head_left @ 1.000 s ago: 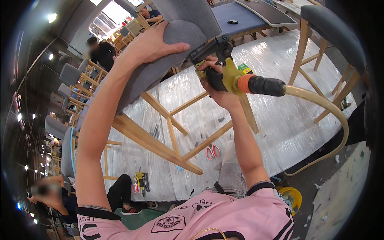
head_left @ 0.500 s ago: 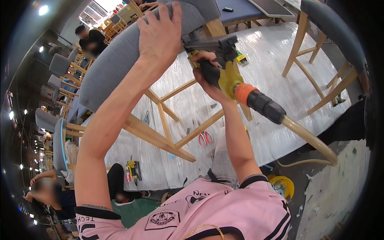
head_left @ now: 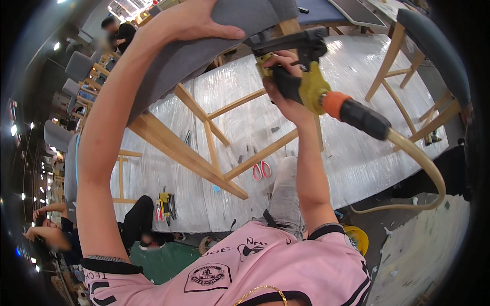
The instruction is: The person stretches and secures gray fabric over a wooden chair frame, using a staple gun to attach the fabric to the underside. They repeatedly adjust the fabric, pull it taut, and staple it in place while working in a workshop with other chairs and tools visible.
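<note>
My left hand lies flat on the grey upholstery of a chair, thumb stretched out, its other fingertips cut off by the upper edge. My right hand grips a yellow-green and black pneumatic staple gun by its handle. The gun's nose is close to the padding and a wooden part; whether it touches cannot be made out. From its orange-and-black coupling runs a tan air hose. The chair is tipped over, its wooden legs and rungs pointing toward me across the plastic-covered table.
Red-handled scissors lie on the table near my knee. Farther left is another yellow-black tool. A second grey chair stands at the right, a yellow bucket below the table edge. Two people are at the left.
My left hand has slid up along the upholstery, its thumb now spread sideways. The staple gun and right hand have shifted right and slightly down in view. The chair seat appears higher and tilted differently.
</note>
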Available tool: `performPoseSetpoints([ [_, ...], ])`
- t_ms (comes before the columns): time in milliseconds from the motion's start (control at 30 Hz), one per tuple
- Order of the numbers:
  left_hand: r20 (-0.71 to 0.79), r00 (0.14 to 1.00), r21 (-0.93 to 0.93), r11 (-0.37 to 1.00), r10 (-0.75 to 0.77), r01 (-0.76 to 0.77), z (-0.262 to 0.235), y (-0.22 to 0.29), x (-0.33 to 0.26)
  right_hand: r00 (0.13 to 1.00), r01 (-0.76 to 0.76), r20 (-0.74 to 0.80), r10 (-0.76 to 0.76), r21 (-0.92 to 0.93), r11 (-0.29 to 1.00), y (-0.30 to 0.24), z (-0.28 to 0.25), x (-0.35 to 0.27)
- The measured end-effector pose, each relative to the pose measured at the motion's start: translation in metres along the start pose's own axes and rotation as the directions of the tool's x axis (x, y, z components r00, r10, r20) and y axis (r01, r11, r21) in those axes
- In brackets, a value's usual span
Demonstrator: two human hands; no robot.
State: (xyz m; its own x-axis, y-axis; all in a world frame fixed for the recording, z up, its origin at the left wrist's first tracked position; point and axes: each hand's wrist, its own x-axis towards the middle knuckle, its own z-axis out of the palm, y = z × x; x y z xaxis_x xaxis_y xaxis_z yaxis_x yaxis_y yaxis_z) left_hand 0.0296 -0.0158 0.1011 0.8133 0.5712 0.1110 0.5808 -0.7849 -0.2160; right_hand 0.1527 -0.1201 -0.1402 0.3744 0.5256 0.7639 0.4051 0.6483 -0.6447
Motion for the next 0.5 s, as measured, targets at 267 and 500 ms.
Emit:
performPoseSetpoints([
  [267, -0.352, 0.933, 0.528, 0.839, 0.074, 0.133, 0.051, 0.053, -0.027, 0.999, 0.029, -0.026, -0.032, -0.093, 0.995, -0.005, 0.005, -0.009],
  [500, -0.487, 0.866, 0.519, 0.835, 0.113, 0.183, 0.091, 0.028, -0.01, 0.991, -0.083, 0.097, 0.092, -0.086, 0.993, -0.01, 0.018, -0.004],
])
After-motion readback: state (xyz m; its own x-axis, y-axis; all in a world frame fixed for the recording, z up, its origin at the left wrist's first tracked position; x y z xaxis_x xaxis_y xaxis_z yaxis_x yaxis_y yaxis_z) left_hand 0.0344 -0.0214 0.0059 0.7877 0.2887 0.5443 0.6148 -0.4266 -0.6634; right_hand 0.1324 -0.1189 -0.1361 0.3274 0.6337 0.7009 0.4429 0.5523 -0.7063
